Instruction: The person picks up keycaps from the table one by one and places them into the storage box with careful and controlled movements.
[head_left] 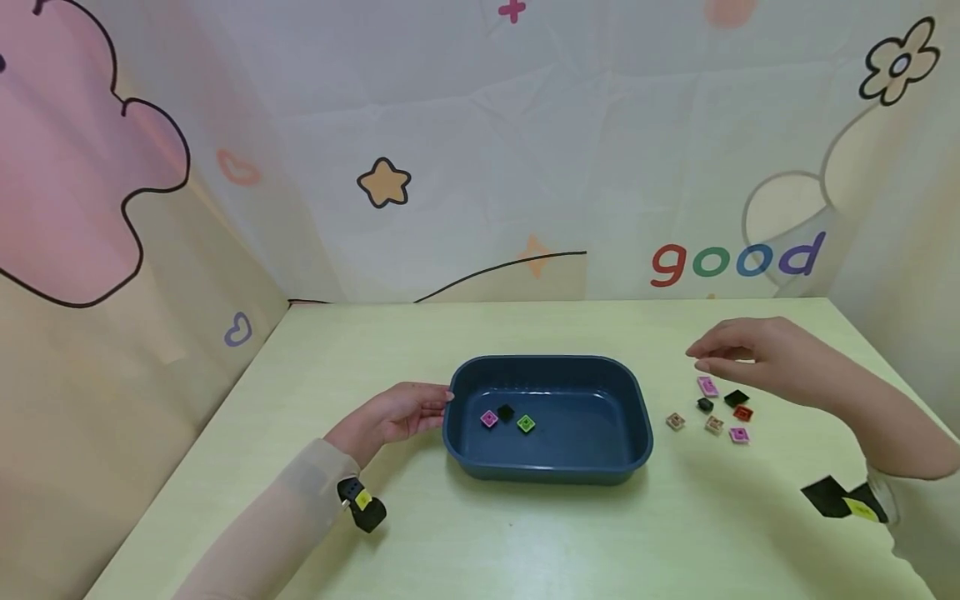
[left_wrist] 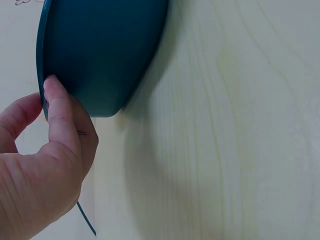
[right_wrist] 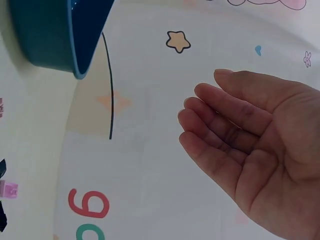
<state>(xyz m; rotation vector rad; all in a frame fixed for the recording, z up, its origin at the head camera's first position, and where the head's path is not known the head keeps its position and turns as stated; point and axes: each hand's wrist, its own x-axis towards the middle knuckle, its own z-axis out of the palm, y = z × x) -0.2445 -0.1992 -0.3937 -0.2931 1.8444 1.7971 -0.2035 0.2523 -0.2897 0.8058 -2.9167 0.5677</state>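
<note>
My left hand (head_left: 405,412) grips the left rim of a dark blue tray (head_left: 555,479); the left wrist view shows fingers and thumb pinching the tray wall (left_wrist: 105,60). Inside the tray lie a pink brick (head_left: 489,419), a black brick (head_left: 506,412) and a lime green brick (head_left: 526,424). My right hand (head_left: 757,354) hovers over the right side of the table, fingers loosely bent with nothing between them, as the right wrist view confirms. Just below it in the head view lie a pink brick (head_left: 707,386), a black brick (head_left: 737,398) and a red brick (head_left: 743,412).
Closer to the tray are a beige brick (head_left: 676,421) and a second beige brick (head_left: 714,425), with another pink brick (head_left: 739,435) beside them. A printed curtain (head_left: 480,208) rises behind the pale wooden table (head_left: 510,542).
</note>
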